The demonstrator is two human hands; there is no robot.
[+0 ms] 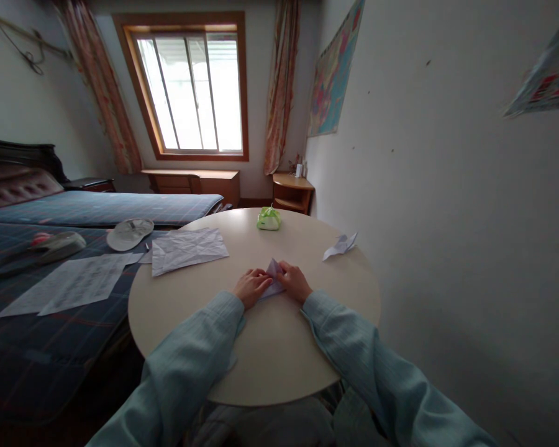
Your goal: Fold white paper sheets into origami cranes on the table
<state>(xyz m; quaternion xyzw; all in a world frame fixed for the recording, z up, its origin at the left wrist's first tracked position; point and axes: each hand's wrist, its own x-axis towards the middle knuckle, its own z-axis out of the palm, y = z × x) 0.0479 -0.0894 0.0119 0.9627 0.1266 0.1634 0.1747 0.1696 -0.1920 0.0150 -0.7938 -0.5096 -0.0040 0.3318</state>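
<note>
A small folded sheet of white paper (272, 288) lies on the round table (270, 366), its pointed tip standing up between my hands. My left hand (252, 287) grips its left side, with the fingers bent over the folds. On the other side my right hand (294, 280) pinches the paper between thumb and fingers. Both hands partly cover the paper, so its full shape is hidden.
A creased paper sheet (189, 249) rests at the table's left edge. Farther back stands a green tissue pack (269, 218). To the right lies another folded paper (340, 246). Beside the table, the bed (51, 366) holds printed sheets (81, 282) and a cap (129, 234).
</note>
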